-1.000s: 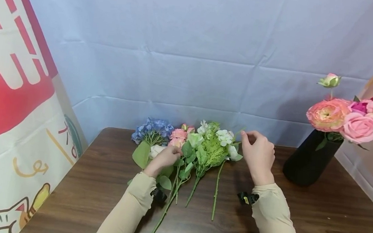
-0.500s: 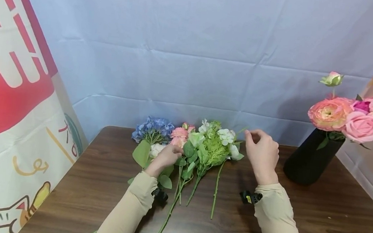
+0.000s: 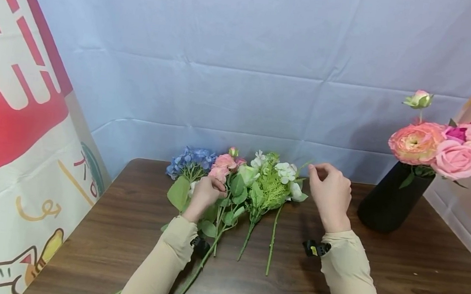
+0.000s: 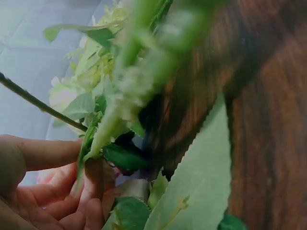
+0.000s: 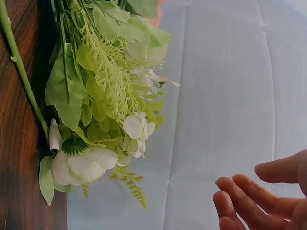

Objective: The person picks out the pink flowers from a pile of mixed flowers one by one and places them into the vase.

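Observation:
Several artificial flowers lie in a row at the back of the brown table (image 3: 396, 282): a blue hydrangea (image 3: 192, 158), a pink rose spray (image 3: 223, 162), a green and white bunch (image 3: 272, 183) and a white rose (image 5: 84, 165) on a long stem (image 3: 271, 243). My left hand (image 3: 214, 188) grips the pink spray's stem just under its blooms. In the left wrist view its fingers (image 4: 53, 196) curl round the green stem (image 4: 103, 129). My right hand (image 3: 318, 171) hovers just right of the white blooms, holding nothing. Its fingers (image 5: 249, 196) are relaxed and apart from the bunch (image 5: 105, 72).
A black vase (image 3: 388, 200) holding pink and orange roses (image 3: 441, 146) stands at the back right. A pale blue cloth (image 3: 242, 73) hangs behind the table. Printed banners (image 3: 14, 123) close off the left and right sides. Bare wood lies in front of the flowers.
My left hand has closed on the pink spray and lifted its blooms, and the stem's lower end has swung left. My right hand has shifted slightly right.

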`<state>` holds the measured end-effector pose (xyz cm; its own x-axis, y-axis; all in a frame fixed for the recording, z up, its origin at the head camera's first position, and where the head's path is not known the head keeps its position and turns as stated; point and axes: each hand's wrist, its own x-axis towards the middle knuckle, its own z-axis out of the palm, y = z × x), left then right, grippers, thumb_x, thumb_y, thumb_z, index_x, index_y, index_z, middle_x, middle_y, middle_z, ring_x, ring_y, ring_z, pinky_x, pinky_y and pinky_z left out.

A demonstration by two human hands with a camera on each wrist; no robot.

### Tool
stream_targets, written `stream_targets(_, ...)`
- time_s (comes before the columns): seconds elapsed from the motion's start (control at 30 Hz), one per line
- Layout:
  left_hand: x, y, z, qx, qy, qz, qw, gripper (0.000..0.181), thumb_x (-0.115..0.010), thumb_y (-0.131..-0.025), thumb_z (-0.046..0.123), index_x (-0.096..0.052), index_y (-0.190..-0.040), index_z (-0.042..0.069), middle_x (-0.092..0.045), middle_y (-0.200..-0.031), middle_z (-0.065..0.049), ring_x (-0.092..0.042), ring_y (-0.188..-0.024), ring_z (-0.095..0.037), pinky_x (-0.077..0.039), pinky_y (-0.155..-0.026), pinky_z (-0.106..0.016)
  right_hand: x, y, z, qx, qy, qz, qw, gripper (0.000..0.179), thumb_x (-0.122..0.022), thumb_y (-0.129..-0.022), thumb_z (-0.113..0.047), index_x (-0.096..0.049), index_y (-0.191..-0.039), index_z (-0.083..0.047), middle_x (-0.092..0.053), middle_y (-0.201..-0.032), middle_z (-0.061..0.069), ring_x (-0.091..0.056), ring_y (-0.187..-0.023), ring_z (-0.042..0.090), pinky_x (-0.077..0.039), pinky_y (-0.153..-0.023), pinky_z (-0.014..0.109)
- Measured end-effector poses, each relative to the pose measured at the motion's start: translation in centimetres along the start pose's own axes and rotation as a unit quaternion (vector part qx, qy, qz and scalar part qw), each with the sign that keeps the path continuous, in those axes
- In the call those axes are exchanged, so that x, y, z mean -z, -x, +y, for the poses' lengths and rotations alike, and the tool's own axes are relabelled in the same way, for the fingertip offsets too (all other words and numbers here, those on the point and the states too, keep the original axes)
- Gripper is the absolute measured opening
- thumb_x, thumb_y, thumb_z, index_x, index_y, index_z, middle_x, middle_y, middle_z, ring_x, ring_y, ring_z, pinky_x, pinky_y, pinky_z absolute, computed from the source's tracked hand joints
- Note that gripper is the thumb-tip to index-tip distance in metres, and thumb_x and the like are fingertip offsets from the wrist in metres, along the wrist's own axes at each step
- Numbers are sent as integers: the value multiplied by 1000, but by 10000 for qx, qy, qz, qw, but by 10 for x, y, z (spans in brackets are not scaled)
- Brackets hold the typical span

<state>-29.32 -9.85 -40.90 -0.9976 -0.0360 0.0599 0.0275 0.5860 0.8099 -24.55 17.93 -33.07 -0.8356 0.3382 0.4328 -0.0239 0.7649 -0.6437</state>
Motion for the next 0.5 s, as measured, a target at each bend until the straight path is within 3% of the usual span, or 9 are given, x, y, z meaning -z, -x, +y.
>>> stream_targets(0.2,4,-1,3,200,-221,315,9991,18,-83,-70,18,-67,-79,15,-67,-78,-1,-62,-74,-19,-46,-80,-43,0,0,0,26,11,-15,10000,35,-52,-94,-41,-71,-105,-14,-72,-94,8,-64,-81,31,-47,-63,46)
stream_targets(0.5,5,1,4,62,25,528,9986,29,-85,-64,13,-73,-90,10,-74,-79,-3,-69,-78,-20,-51,-80,-39,2,0,-1,-30,49,-20,10000,32,-54,-94,-39,-71,-104,-15,-72,-92,8,-64,-81,33,-47,-62,47)
